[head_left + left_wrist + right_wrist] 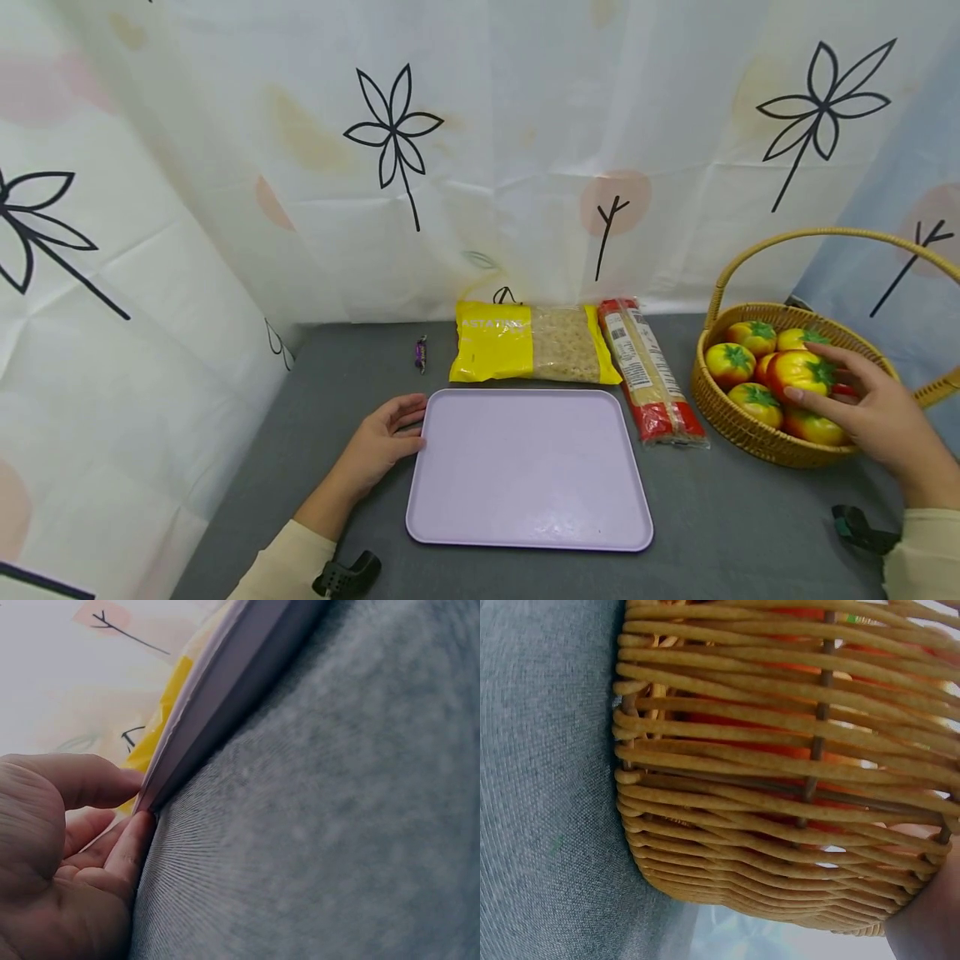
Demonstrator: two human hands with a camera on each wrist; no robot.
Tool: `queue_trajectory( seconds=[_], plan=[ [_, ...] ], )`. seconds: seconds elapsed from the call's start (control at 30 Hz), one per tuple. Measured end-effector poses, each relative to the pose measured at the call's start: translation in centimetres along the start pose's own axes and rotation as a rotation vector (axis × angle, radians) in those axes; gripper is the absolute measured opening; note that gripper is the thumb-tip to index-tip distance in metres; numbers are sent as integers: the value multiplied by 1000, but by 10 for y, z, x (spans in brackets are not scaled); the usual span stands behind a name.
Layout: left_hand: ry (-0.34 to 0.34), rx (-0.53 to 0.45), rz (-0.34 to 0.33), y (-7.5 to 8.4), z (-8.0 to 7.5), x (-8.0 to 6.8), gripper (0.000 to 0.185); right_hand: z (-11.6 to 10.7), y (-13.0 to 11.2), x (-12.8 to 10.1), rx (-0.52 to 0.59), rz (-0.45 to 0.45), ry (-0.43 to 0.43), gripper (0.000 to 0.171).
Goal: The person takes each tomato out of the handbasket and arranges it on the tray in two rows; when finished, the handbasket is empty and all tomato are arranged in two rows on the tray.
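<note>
My left hand (386,442) rests at the left edge of a lilac rectangular tray (528,471). In the left wrist view, the fingertips (131,780) touch the tray's rim (180,727), close over the grey cloth. Over at the right, my right hand (873,404) reaches into a wicker basket (780,454) and grips a red and yellow tomato (799,375) with a green top, thumb on the near side. Several similar tomatoes lie around it, such as a yellowish one (731,363). Basket weave (780,780) hides most of that hand in the right wrist view.
Behind the tray lies a yellow, partly see-through food bag (536,343). A red-ended clear packet (652,371) lies between it and the basket. A small purple wrapped candy (421,354) is at the back left. The basket's tall handle (825,233) arches above the tomatoes.
</note>
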State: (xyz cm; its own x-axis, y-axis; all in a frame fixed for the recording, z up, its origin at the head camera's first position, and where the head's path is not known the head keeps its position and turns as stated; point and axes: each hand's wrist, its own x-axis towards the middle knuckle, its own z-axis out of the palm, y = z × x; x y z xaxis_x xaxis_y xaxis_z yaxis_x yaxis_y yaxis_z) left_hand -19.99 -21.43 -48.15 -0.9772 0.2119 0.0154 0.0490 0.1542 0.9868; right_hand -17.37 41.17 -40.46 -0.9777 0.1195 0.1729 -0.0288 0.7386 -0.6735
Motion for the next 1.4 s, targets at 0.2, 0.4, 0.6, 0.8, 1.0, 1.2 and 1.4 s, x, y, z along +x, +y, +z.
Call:
queue_trajectory(
  seconds=[0.2, 0.4, 0.6, 0.8, 1.0, 1.2, 1.4],
  plan=[
    [-10, -4, -9, 2, 0, -1, 68, 2, -6, -2, -44, -16, 30, 83],
    [-10, -4, -16, 3, -1, -1, 68, 4, -15, -3, -60, -76, 64, 80],
    [-13, 7, -17, 3, -3, -1, 68, 10, -34, -4, -24, -211, 94, 70],
    [-5, 8, -23, 3, -3, 0, 67, 22, -55, -8, 66, -335, 51, 70],
    [-3, -3, -31, 2, -2, 0, 68, 40, -77, -12, 72, -403, 1, 71],
    [-1, -9, -34, 2, -2, -1, 68, 68, -92, -16, 89, -505, -51, 73],
    [5, -9, -34, 3, -1, -1, 68, 95, -101, -17, 106, -625, -97, 75]
  ],
)
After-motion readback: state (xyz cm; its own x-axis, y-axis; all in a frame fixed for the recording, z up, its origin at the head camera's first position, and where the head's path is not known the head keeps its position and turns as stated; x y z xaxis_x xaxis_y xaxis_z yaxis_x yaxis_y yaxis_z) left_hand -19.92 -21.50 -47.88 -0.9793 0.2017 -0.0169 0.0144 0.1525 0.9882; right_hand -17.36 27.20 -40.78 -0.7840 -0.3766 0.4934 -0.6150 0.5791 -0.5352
